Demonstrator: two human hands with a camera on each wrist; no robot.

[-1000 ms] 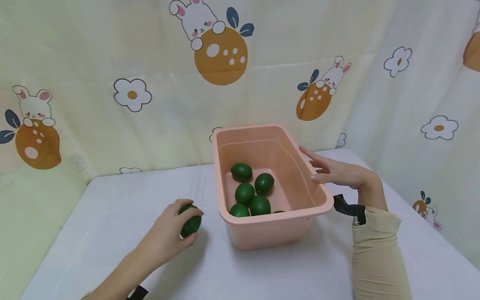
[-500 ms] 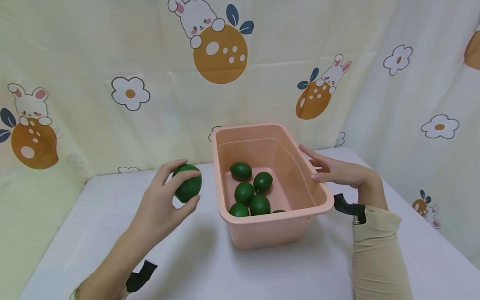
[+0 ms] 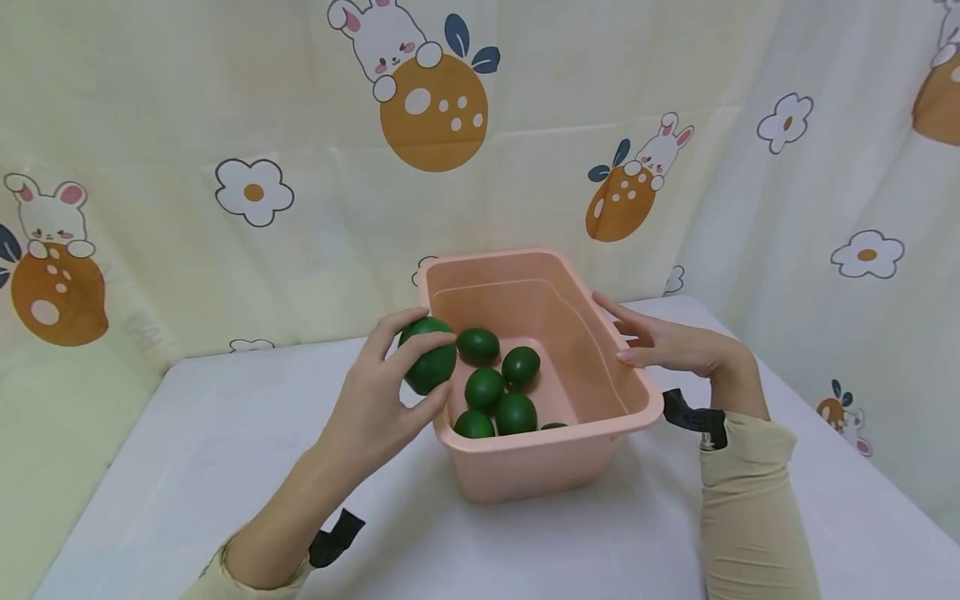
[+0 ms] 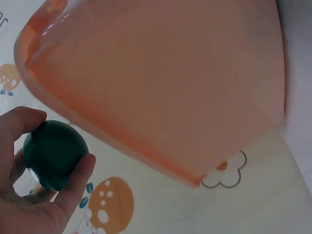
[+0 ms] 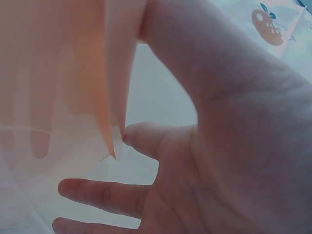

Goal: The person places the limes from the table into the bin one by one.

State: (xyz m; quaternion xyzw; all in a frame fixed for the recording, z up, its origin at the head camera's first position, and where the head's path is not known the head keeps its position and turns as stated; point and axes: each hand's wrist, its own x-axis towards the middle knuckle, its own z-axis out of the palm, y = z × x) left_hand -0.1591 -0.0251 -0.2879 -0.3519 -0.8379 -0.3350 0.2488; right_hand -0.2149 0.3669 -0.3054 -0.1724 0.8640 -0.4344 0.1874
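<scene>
My left hand (image 3: 372, 398) holds a smooth, dark green oval fruit (image 3: 433, 367) between thumb and fingers, beside the left rim of a pink plastic bin (image 3: 528, 473). In the left wrist view the held fruit (image 4: 54, 155) hangs just outside the bin's edge (image 4: 107, 138). Inside the bin lie several similar green fruits (image 3: 516, 412), grouped toward its left and front; the front wall partly hides some. My right hand (image 3: 678, 345) rests on the bin's right rim with its fingers extended. Seen from the right wrist, a fingertip (image 5: 136, 137) touches the rim (image 5: 119, 73).
A white-covered table (image 3: 225, 442) carries the bin. Behind and to the right hangs a pale curtain (image 3: 315, 275) printed with rabbits, orange fruit and flowers. Each wrist wears a black strap, the right one (image 3: 693, 417) close to the bin's corner.
My left hand has lifted the green fruit from low over the table and carried it right to the bin's left rim. The right hand stays on the right rim.
</scene>
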